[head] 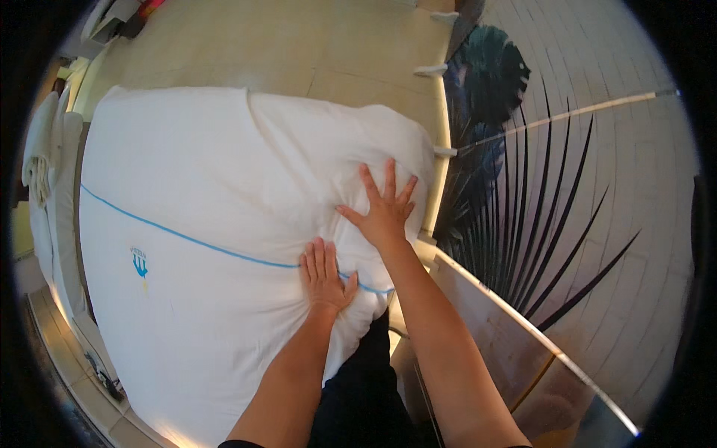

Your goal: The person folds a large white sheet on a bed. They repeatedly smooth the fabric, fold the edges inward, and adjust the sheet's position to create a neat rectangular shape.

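Observation:
A white duvet (pixel 185 151) covers the bed in front of me, with a thin blue line (pixel 218 248) running across it and a small blue printed emblem (pixel 140 264) that bears writing. My left hand (pixel 325 280) lies palm down on the cloth over the blue line, its thumb apart from the fingers. Farther out, my right hand (pixel 386 215) rests on the duvet's rounded edge near the wall, fingers spread wide. Neither hand has cloth gripped in it. Creases run outward from around both hands.
A wall mural of dark leaves (pixel 487 73) rises on the right. A low panel with a pale top edge (pixel 538 336) stands beside my right arm. Tiled floor (pixel 269 50) lies beyond the bed. At the far left, a rolled towel (pixel 38 173) rests on another white-covered bed (pixel 67 213).

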Motion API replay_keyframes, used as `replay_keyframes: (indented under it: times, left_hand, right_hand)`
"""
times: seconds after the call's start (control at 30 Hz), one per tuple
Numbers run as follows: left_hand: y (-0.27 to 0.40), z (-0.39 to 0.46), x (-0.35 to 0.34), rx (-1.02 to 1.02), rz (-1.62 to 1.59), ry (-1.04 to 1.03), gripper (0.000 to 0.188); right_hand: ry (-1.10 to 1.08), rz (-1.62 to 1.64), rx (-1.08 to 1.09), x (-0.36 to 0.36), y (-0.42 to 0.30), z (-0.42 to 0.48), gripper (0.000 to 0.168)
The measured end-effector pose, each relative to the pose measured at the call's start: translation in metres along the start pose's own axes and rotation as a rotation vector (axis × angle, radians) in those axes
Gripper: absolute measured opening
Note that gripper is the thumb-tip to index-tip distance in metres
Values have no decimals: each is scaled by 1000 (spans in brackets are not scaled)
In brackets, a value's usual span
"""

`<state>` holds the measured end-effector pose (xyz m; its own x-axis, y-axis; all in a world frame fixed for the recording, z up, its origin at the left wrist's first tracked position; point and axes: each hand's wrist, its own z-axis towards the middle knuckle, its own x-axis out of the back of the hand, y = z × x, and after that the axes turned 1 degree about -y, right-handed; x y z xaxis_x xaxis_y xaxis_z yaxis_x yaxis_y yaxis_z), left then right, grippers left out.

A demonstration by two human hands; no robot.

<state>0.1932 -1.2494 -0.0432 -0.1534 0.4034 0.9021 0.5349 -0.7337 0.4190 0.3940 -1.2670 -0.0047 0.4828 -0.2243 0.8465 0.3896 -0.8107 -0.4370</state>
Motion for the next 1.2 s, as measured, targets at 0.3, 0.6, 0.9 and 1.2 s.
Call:
replay_keyframes:
  times: [0.3,0.6,0.9,1.2]
  left_hand:
    - [-2,-12,-8,7,29,-24,92]
    - [25,-2,17,122,8,-8,68]
    - [19,137,47,469,88,95,72]
    - [2,269,82,739,64,93,94]
  right_hand:
    - [193,-69,-171,10,3,113,68]
    - [441,27,6,-9,16,142,25]
    - [342,7,-27,-13,23,150,25]
    - [193,13,-70,-11,21,153,28]
